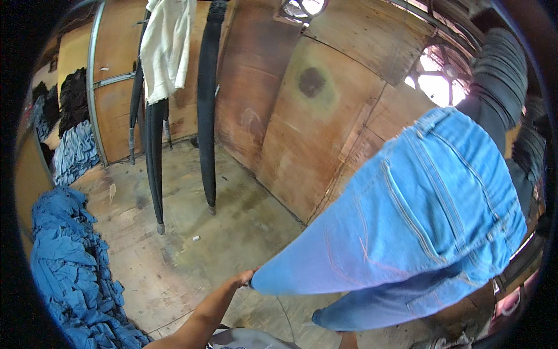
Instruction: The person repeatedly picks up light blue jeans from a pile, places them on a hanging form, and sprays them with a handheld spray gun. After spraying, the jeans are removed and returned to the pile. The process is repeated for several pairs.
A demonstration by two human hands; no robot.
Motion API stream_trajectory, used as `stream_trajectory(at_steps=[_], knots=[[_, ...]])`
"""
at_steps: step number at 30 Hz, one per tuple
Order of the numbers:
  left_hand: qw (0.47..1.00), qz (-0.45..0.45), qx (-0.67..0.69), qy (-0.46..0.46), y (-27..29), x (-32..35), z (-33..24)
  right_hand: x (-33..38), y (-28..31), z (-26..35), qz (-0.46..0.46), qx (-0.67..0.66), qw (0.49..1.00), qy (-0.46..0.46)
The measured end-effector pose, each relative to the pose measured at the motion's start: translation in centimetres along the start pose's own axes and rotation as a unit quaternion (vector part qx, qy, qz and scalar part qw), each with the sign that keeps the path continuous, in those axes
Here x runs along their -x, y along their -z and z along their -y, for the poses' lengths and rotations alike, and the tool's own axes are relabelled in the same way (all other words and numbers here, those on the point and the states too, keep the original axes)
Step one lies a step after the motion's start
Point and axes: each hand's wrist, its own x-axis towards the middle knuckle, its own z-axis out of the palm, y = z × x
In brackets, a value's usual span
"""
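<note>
A pair of light blue jeans [430, 215] is stretched out in mid-air, waistband up at the right, legs tapering down to the left. My left hand [244, 279] is closed on the hem end of the upper leg, with my forearm rising from the lower edge. My right hand is hidden; I cannot see it behind or beyond the jeans at the right. A second leg of the jeans [372, 305] hangs below the first.
A heap of blue denim [70, 267] lies along the left on the worn floor [192, 244]. Black tubular forms [206, 104] hang from above, one with a white cloth [165, 46]. Plywood walls [314, 116] stand behind. More stacked garments [72, 125] sit at far left.
</note>
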Motion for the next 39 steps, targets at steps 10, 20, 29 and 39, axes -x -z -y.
stream_trajectory(at_steps=[10,20,29,39], knots=[[0.986,-0.065,-0.154,-0.022,2.1,-1.5,1.6,1.0,-3.3,-1.1,-0.064,0.029,0.997,-0.015],[0.961,-0.007,-0.275,-0.026,4.1,-1.1,3.2,10.5,-1.4,-6.6,-0.233,0.015,0.972,-0.014],[0.987,-0.061,-0.103,-0.11,6.0,-6.1,2.2,22.1,2.7,-15.0,-0.387,-0.005,0.922,-0.029],[0.967,-0.106,-0.196,-0.123,4.8,-7.9,-3.0,24.3,6.1,-19.9,-0.418,-0.066,0.905,0.035]])
